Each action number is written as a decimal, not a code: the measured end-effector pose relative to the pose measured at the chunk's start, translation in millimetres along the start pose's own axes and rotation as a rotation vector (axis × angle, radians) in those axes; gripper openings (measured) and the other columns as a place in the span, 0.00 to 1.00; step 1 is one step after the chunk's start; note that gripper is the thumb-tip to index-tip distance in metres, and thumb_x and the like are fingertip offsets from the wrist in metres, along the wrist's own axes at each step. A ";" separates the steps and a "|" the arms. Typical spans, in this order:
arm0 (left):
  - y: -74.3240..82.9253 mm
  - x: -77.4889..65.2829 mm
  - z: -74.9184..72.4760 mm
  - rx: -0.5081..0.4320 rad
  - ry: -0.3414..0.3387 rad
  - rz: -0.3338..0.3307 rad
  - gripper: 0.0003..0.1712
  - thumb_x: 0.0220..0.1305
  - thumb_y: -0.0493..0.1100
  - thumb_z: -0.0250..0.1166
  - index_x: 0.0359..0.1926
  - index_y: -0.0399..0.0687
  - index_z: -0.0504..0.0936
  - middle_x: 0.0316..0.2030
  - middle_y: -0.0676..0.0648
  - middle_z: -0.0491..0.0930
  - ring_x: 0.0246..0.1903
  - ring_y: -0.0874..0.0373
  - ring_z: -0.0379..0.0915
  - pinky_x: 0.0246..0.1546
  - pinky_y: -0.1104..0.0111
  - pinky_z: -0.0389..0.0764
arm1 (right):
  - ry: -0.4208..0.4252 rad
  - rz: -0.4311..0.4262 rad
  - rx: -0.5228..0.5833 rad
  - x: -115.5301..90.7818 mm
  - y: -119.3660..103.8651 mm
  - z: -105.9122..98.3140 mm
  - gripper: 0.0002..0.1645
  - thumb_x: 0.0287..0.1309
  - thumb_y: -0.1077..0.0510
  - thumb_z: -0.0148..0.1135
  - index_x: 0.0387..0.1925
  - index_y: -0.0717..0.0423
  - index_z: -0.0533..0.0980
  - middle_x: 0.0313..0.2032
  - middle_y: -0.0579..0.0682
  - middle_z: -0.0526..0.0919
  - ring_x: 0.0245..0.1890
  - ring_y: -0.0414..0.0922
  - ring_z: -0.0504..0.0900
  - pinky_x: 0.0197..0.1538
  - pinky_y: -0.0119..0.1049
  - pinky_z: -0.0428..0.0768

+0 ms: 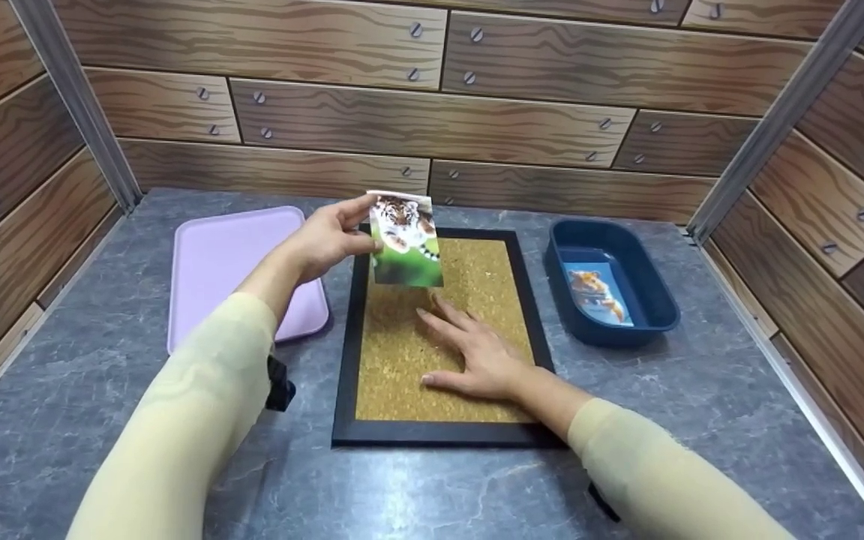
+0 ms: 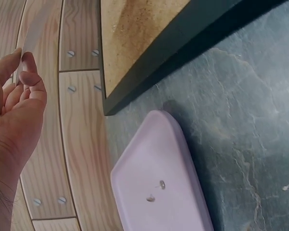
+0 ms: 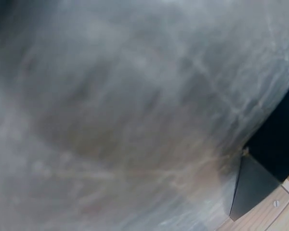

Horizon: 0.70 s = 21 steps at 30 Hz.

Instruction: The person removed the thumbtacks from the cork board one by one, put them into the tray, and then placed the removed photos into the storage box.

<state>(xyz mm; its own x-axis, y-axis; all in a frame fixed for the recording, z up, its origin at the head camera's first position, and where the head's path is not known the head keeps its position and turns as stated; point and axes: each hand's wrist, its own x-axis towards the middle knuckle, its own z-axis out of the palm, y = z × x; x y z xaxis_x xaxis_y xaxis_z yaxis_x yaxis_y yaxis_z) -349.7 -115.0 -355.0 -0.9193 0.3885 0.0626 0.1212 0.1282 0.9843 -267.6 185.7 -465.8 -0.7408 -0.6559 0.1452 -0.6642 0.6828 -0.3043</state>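
Observation:
My left hand (image 1: 325, 241) pinches a photo (image 1: 407, 244) of a tiger on grass by its left edge, between thumb and fingers. The photo hangs over the upper part of a cork board (image 1: 394, 382) with a black frame. Seen edge-on in the left wrist view, the photo (image 2: 34, 31) is a thin pale sheet gripped by the left hand (image 2: 19, 106). My right hand (image 1: 481, 358) lies on the cork with its fingers spread, below the photo. In the right wrist view only the blurred tabletop and the dark frame (image 3: 274, 139) show.
A lilac tray (image 1: 237, 247) lies left of the board, partly behind my left arm; two small shiny bits (image 2: 162, 184) sit on it. To the right stands a navy tub (image 1: 646, 289) holding a photo (image 1: 598, 292) of an orange-furred animal. Wood-patterned walls (image 1: 342, 112) enclose the table.

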 end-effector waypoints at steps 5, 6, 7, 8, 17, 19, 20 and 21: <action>6.6 2.0 0.5 -0.023 -0.005 0.003 0.52 0.66 0.25 0.66 0.85 0.44 0.52 0.81 0.39 0.55 0.70 0.43 0.71 0.69 0.61 0.74 | 0.022 -0.020 0.014 -2.6 2.6 -4.2 0.60 0.63 0.22 0.62 0.86 0.39 0.53 0.85 0.54 0.46 0.82 0.54 0.51 0.79 0.61 0.51; 8.0 2.6 0.4 -0.019 -0.004 0.005 0.51 0.66 0.25 0.66 0.85 0.44 0.52 0.81 0.39 0.55 0.68 0.43 0.73 0.69 0.61 0.73 | 0.030 -0.017 0.014 -3.7 3.3 -5.7 0.60 0.62 0.22 0.62 0.86 0.40 0.53 0.85 0.55 0.46 0.82 0.54 0.51 0.79 0.62 0.51; 8.9 3.3 0.5 -0.019 -0.005 0.006 0.51 0.66 0.25 0.66 0.85 0.44 0.52 0.81 0.39 0.55 0.68 0.43 0.74 0.69 0.61 0.73 | 0.033 -0.010 0.014 -5.5 3.7 -7.4 0.60 0.62 0.21 0.62 0.86 0.40 0.52 0.85 0.54 0.46 0.82 0.54 0.50 0.79 0.62 0.51; 9.8 3.9 0.7 -0.014 -0.004 0.007 0.51 0.67 0.26 0.66 0.85 0.44 0.52 0.81 0.40 0.55 0.67 0.44 0.74 0.69 0.61 0.73 | 0.038 -0.003 0.012 -7.3 4.2 -9.2 0.61 0.62 0.21 0.62 0.86 0.40 0.52 0.85 0.54 0.46 0.82 0.55 0.50 0.79 0.62 0.51; 20.2 8.6 7.2 -0.051 0.007 0.047 0.50 0.67 0.25 0.67 0.84 0.43 0.54 0.80 0.40 0.58 0.61 0.47 0.77 0.69 0.63 0.73 | 0.082 0.062 -0.055 -25.5 16.9 -38.3 0.61 0.63 0.23 0.63 0.86 0.42 0.51 0.85 0.50 0.42 0.83 0.55 0.46 0.80 0.61 0.50; 21.8 9.7 9.5 -0.061 0.007 0.053 0.50 0.67 0.25 0.67 0.84 0.43 0.54 0.80 0.41 0.58 0.61 0.48 0.77 0.69 0.63 0.73 | 0.091 0.088 -0.061 -31.7 21.0 -46.9 0.60 0.64 0.26 0.65 0.86 0.40 0.49 0.85 0.47 0.40 0.83 0.54 0.45 0.81 0.59 0.47; 22.9 9.8 10.9 -0.063 0.007 0.053 0.50 0.67 0.25 0.67 0.84 0.43 0.54 0.80 0.41 0.58 0.62 0.48 0.76 0.69 0.63 0.73 | 0.098 0.101 -0.063 -35.2 23.3 -51.3 0.61 0.64 0.27 0.66 0.86 0.39 0.49 0.85 0.47 0.40 0.83 0.53 0.44 0.81 0.57 0.45; 23.8 10.0 12.4 -0.070 0.008 0.054 0.50 0.67 0.25 0.67 0.84 0.43 0.54 0.80 0.41 0.58 0.63 0.48 0.76 0.69 0.64 0.73 | 0.104 0.118 -0.068 -39.1 25.8 -55.9 0.61 0.64 0.27 0.66 0.86 0.38 0.48 0.85 0.46 0.39 0.84 0.53 0.43 0.81 0.56 0.44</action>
<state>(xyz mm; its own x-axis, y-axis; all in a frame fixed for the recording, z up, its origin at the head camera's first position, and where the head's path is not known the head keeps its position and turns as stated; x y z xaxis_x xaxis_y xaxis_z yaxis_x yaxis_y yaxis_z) -351.3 -96.8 -333.1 -0.9153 0.3856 0.1167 0.1444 0.0433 0.9886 -261.3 247.0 -426.7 -0.8183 -0.5351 0.2098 -0.5743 0.7757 -0.2616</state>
